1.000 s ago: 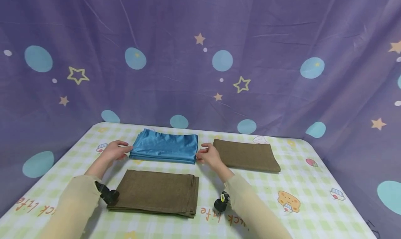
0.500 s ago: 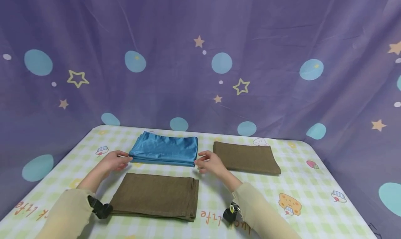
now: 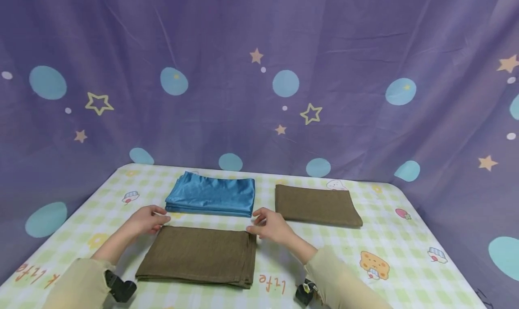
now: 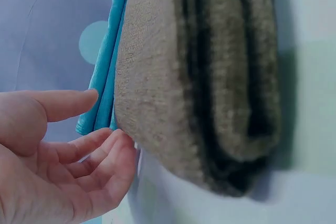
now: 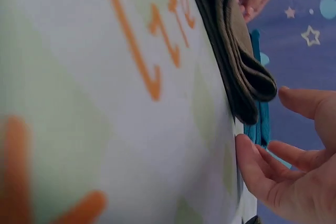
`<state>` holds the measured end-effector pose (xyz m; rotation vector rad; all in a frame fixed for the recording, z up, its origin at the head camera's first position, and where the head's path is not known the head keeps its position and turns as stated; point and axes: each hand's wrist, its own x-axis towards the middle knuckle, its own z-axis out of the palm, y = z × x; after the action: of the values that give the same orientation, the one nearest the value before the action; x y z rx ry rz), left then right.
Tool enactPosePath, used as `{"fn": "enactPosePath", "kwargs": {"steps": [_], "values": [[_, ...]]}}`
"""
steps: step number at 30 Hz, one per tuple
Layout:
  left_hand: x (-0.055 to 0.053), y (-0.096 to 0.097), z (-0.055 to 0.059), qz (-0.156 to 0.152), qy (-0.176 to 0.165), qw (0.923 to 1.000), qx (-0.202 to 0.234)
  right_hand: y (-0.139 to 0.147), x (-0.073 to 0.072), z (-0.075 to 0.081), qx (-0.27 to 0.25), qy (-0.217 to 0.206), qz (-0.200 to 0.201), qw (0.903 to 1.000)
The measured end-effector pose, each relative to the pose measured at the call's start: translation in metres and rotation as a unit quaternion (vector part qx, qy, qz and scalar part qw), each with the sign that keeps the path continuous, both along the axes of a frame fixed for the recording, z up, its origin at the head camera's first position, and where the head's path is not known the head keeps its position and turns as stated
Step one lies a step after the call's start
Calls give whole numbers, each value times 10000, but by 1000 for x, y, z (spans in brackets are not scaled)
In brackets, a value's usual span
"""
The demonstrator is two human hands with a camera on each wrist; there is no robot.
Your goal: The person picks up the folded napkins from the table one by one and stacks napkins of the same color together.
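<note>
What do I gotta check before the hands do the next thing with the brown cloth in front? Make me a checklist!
1. Near brown cloth folded and lying on the table: ok.
2. Left hand by its far left corner: ok.
3. Right hand by its far right corner: ok.
4. Both hands pinching the cloth: not ok; in the wrist views, each thumb stands apart from its fingers.
5. Layers lined up at the right edge: not ok; they look stepped.
6. Blue cloth and far brown cloth not touching the near one: ok; the head view shows gaps.
</note>
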<state>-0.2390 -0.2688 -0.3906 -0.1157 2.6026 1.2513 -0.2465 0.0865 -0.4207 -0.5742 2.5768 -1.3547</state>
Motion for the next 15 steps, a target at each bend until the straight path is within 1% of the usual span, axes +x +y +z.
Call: {"fn": "enactPosePath", "kwargs": {"steps": [2, 4, 7, 9, 15], "values": [[3, 1, 1, -114, -44, 9998, -132, -1, 5, 1, 297, 268, 74, 9992], [5, 3, 1, -155, -95, 9996, -196, -1, 9, 3, 541, 446, 93, 9975], [7, 4, 1, -186, -151, 9994, -256, -2, 15, 4, 704, 490, 69, 9963], [9, 5, 0, -174, -184, 9992, -294, -3, 17, 4, 786, 497, -17, 9957], [16, 4, 1, -218, -346, 9980, -475, -5, 21, 2, 914, 482, -409, 9938]]}}
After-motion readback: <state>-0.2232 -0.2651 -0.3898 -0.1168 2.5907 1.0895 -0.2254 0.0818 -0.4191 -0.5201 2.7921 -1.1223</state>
